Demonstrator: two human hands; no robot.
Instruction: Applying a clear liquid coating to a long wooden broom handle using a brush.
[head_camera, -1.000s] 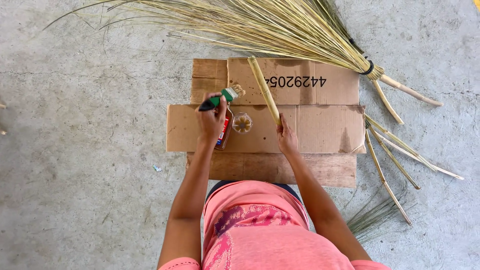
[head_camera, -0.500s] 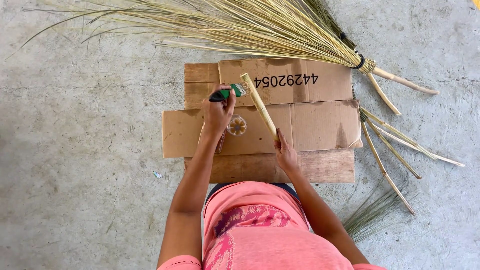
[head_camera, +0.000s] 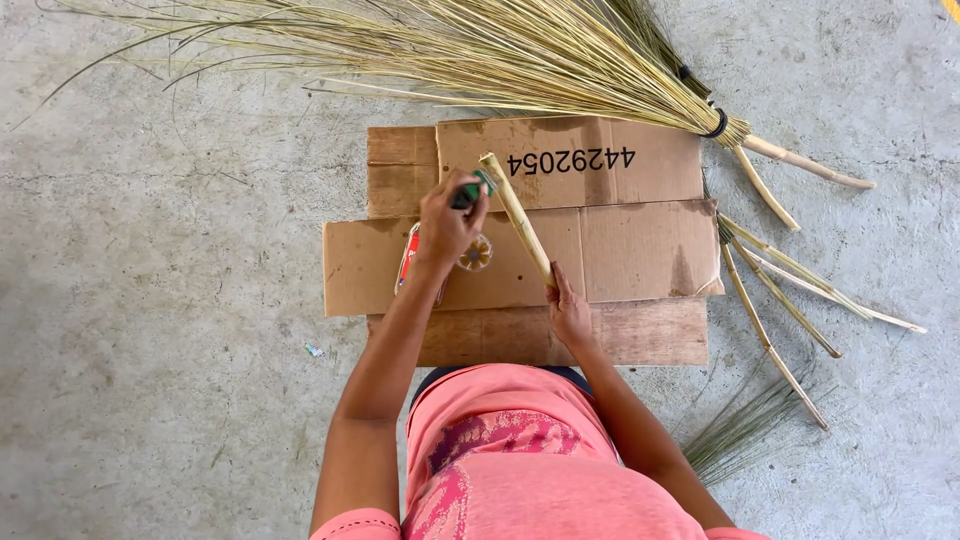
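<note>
Left hand (head_camera: 447, 222) clamped a small green-tipped tool (head_camera: 470, 190), maybe a marker, above the flattened brown cardboard (head_camera: 620, 250). Right hand (head_camera: 568, 310) gripped the pale bamboo stick (head_camera: 515, 215), which slanted toward eleven o'clock beside it.

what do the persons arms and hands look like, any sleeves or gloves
Both arms are bare from the shoulder edge down. The left hand and right hand wear no gloves, and no rings, watch or bracelets can be seen. The only clothing at the arms is a pink short-sleeved top with a darker pink patterned print on its front; its sleeve hems just show at the bottom edge of the view.
</note>
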